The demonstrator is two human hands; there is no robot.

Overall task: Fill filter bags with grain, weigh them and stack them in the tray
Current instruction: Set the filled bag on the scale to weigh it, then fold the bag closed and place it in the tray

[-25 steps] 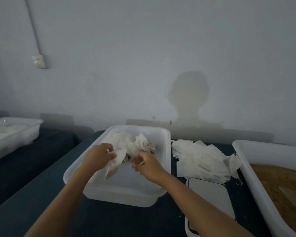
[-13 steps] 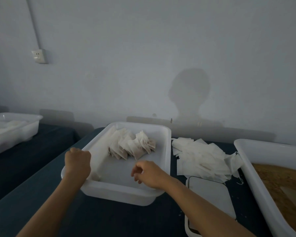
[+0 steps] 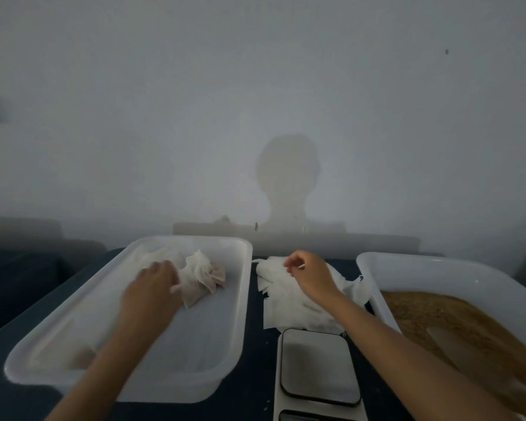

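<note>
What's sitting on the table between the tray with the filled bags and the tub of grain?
In the head view, a loose pile of empty filter bags lies there, with a scale just in front of it.

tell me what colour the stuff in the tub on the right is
Golden brown: the grain in the white tub on the right, seen in the head view.
</note>
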